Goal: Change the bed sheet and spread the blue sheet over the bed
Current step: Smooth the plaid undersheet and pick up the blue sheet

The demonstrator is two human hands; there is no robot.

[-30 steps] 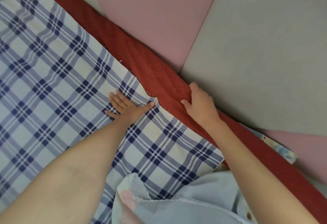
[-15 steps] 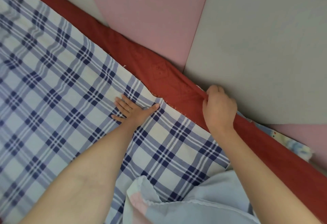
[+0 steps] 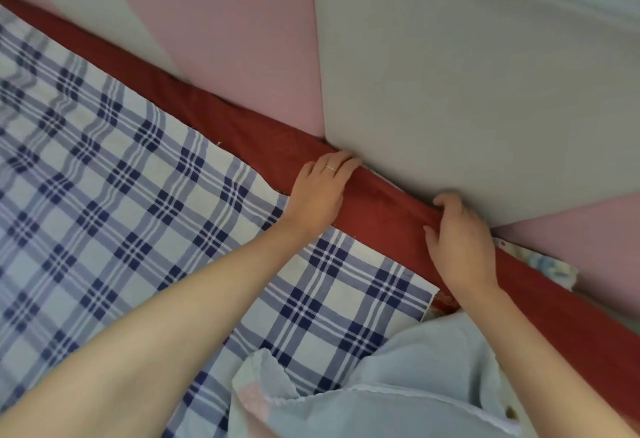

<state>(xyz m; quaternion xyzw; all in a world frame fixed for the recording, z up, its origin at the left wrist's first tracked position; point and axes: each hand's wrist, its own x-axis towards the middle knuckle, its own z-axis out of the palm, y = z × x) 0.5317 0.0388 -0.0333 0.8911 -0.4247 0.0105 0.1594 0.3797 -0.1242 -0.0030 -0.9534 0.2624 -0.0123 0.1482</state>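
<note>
**Settling the red edge by the wall**

Best to move both hands along together, pressing evenly. The left hand (image 3: 320,192) lies flat-fingered, its grip slack, on the dark red fabric bed edge (image 3: 388,209). The right hand (image 3: 459,243) curls round it. The blue-and-white checked cotton sheet (image 3: 121,212) spreads across the lower left.

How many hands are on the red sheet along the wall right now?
2. The left hand presses on the red sheet beside the checked blue sheet; the right hand curls over the red sheet's wall-side edge, farther right.
</note>
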